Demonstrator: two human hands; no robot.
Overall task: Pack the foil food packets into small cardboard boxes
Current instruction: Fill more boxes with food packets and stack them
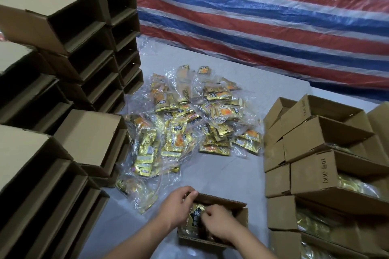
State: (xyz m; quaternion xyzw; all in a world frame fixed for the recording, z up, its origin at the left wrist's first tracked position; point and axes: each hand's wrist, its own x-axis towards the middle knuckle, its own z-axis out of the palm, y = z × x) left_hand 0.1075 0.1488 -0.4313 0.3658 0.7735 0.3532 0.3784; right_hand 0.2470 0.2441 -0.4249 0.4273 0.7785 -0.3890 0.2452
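A small open cardboard box [235, 208] lies on the grey surface right in front of me. Both hands reach into it. My left hand [175, 205] curls over the box's left rim and grips the edge of a gold and black foil packet [196, 213]. My right hand [219, 222] is inside the box, its fingers curled on the same packet. A large heap of gold foil packets in clear plastic bags [189, 124] lies on the surface beyond the box.
Stacks of open cardboard boxes holding nothing [63, 69] stand on their sides along the left. Boxes filled with gold packets [328, 174] are stacked at the right. A red, white and blue striped tarp [263, 17] hangs at the back.
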